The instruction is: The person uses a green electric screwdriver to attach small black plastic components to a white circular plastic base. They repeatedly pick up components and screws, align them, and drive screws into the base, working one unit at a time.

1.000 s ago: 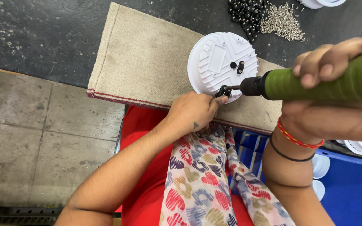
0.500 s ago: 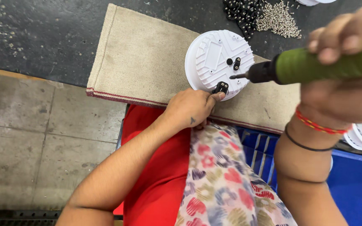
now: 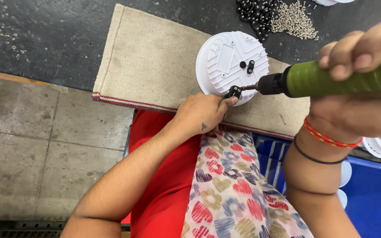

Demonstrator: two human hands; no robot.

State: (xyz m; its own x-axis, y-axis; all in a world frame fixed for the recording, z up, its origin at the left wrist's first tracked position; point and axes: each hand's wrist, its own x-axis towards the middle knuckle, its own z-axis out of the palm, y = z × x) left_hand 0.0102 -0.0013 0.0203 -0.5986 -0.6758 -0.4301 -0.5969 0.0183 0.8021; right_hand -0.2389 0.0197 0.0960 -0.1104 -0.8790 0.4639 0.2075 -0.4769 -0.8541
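The right hand (image 3: 358, 57) is wrapped tight around a green driver (image 3: 331, 79), fingers curled over its top; the tool lies nearly level, its long axis running across the view with the dark bit end pointing away from those fingers toward the left hand. The bit meets a small black clip (image 3: 233, 92) at the near edge of a white disc (image 3: 225, 61). The left hand (image 3: 201, 114) pinches that clip with its fingertips (image 3: 230, 101) closed narrow, steadying it against the disc. The disc rests on a beige mat (image 3: 151, 61), just beyond the left fingertips. Past the disc lie black parts (image 3: 254, 11) and loose screws (image 3: 294, 20)
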